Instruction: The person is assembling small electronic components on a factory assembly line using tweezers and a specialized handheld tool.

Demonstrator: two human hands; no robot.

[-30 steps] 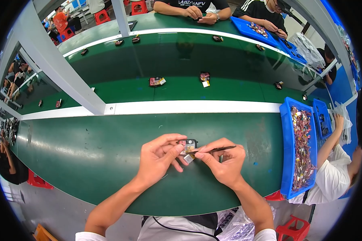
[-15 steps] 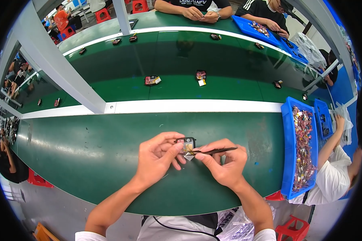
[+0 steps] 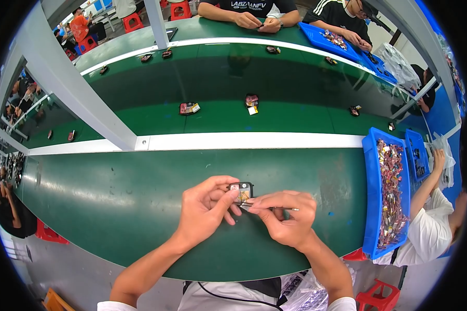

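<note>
Between the thumb and fingers of my left hand is a small black-framed electronic casing, its open face up. Pale, reddish and gold parts show inside it. My right hand is closed on a pair of tweezers, held nearly level. Their tip meets the lower edge of the casing, where a small pale piece shows; my fingers partly hide that spot. Both hands are above the green worktable.
To the right stands a blue tray heaped with small reddish parts, beside a smaller blue tray. Beyond a white rail, a green conveyor belt carries several similar casings. A grey post rises at left. Co-workers sit around.
The casings on the belt have shifted left. My right hand has turned and its fingers have come over the tweezers, which lie flatter. My left hand keeps hold of the casing.
</note>
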